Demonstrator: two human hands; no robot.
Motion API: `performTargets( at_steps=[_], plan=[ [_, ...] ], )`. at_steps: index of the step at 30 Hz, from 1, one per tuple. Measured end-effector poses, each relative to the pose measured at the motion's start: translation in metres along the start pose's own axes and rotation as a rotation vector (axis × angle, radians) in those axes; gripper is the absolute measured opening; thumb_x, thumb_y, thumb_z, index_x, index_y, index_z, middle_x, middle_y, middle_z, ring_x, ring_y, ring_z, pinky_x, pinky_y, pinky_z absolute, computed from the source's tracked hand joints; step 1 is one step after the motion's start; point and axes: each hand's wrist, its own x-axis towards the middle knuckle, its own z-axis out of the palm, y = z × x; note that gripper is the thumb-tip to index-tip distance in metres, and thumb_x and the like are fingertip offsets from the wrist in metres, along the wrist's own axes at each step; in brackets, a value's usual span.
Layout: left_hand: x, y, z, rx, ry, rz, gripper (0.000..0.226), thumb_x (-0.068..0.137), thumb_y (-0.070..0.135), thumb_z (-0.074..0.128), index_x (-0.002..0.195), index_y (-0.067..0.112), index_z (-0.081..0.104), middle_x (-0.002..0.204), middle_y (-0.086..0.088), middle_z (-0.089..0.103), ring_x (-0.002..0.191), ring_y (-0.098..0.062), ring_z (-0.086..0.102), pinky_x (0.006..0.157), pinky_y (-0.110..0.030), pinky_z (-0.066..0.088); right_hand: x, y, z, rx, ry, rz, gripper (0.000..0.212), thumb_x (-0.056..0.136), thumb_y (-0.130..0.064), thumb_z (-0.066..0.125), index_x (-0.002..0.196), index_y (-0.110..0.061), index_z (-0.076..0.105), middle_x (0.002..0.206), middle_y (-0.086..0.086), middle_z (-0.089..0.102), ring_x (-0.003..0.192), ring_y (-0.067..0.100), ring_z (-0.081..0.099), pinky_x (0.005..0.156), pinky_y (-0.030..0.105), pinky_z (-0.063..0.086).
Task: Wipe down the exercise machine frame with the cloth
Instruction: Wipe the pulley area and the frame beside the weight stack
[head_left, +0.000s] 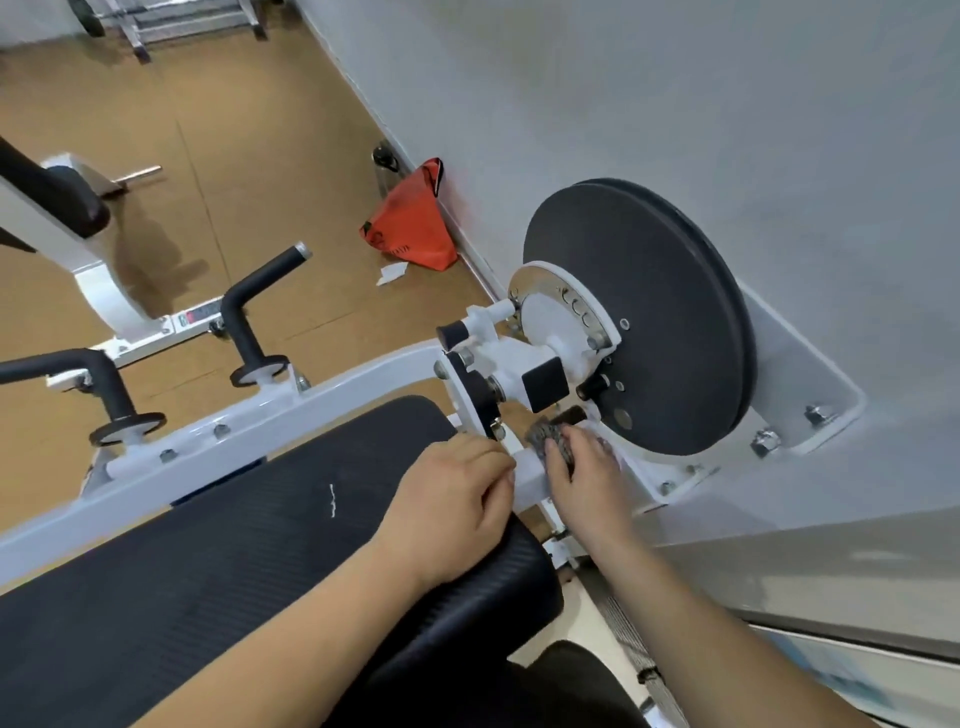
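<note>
Nearest us: the black ribbed padded seat.
Left hand: curled on the seat's edge, holding nothing we can see.
Right hand: presses the dark speckled cloth on the white steel frame, beneath the black round pulley disc.
Progress: we judge it partway; the long white crossbar looks left.

My right hand sits in a tight pocket, with the big black disc close on its right and the bolted pivot block just above. My left hand fills the gap beside the black pad. The brown floor beyond the white bar lies open, apart from two upright handles.
</note>
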Motion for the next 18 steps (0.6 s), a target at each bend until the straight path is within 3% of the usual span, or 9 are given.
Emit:
performTargets(
  at_steps=[3, 5, 7, 11, 14, 16, 18],
  plan=[
    [-0.006, -0.003, -0.002, 0.057, 0.103, -0.167, 0.024, 0.098, 0.031, 0.051, 0.099, 0.020, 0.072, 0.098, 0.008, 0.062, 0.090, -0.017, 0.053, 0.080, -0.034, 0.049, 0.009, 0.017, -0.012, -0.053, -0.020, -0.003, 0.033, 0.105, -0.032, 0.047, 0.133, -0.021, 0.061, 0.128, -0.003, 0.065, 0.115, 0.022, 0.060, 0.090, 0.041, 0.053],
    [-0.003, -0.004, 0.000, 0.092, 0.056, -0.269, 0.030, 0.099, 0.036, 0.048, 0.113, 0.021, 0.070, 0.115, 0.006, 0.063, 0.105, -0.019, 0.052, 0.096, -0.032, 0.046, 0.019, 0.027, -0.019, -0.086, -0.018, 0.107, 0.033, 0.105, -0.027, 0.048, 0.134, -0.019, 0.061, 0.132, -0.001, 0.063, 0.116, 0.025, 0.060, 0.088, 0.041, 0.053],
    [0.001, -0.006, 0.001, 0.089, -0.040, -0.308, 0.037, 0.103, 0.038, 0.043, 0.130, 0.022, 0.062, 0.136, 0.005, 0.059, 0.125, -0.018, 0.045, 0.113, -0.030, 0.033, 0.022, 0.024, -0.015, -0.077, -0.002, 0.135, 0.030, 0.105, -0.025, 0.049, 0.130, -0.016, 0.063, 0.130, 0.001, 0.064, 0.117, 0.026, 0.059, 0.090, 0.042, 0.053],
    [0.003, -0.009, 0.004, 0.082, -0.202, -0.364, 0.056, 0.105, 0.051, 0.028, 0.158, 0.032, 0.030, 0.167, 0.009, 0.023, 0.155, -0.017, 0.016, 0.128, -0.043, 0.011, -0.008, 0.009, -0.003, 0.016, -0.044, -0.083, 0.037, 0.105, -0.034, 0.051, 0.137, -0.020, 0.062, 0.139, -0.007, 0.061, 0.129, 0.016, 0.055, 0.104, 0.039, 0.051],
    [-0.005, -0.019, 0.001, 0.075, -0.371, -0.345, 0.080, 0.096, 0.075, 0.015, 0.164, 0.034, 0.001, 0.171, 0.009, -0.007, 0.157, -0.012, -0.008, 0.128, -0.041, -0.003, -0.009, 0.022, -0.022, 0.005, -0.088, -0.111, 0.039, 0.106, -0.039, 0.050, 0.141, -0.023, 0.059, 0.140, -0.012, 0.059, 0.130, 0.012, 0.052, 0.100, 0.030, 0.045],
    [-0.010, -0.022, -0.003, 0.088, -0.400, -0.315, 0.090, 0.090, 0.083, 0.008, 0.163, 0.033, -0.006, 0.170, 0.010, -0.013, 0.155, -0.008, -0.015, 0.128, -0.038, -0.006, 0.005, 0.031, -0.026, -0.028, -0.094, -0.024, 0.036, 0.107, -0.039, 0.045, 0.136, -0.023, 0.060, 0.138, -0.010, 0.061, 0.126, 0.018, 0.056, 0.094, 0.035, 0.048],
    [-0.013, -0.023, -0.003, 0.090, -0.382, -0.321, 0.090, 0.090, 0.084, 0.010, 0.163, 0.034, -0.003, 0.169, 0.012, -0.011, 0.155, -0.004, -0.015, 0.128, -0.035, -0.006, 0.010, 0.027, -0.016, -0.003, -0.086, -0.033, 0.034, 0.107, -0.034, 0.044, 0.133, -0.021, 0.061, 0.137, -0.006, 0.061, 0.127, 0.019, 0.056, 0.098, 0.036, 0.050]
  ],
)
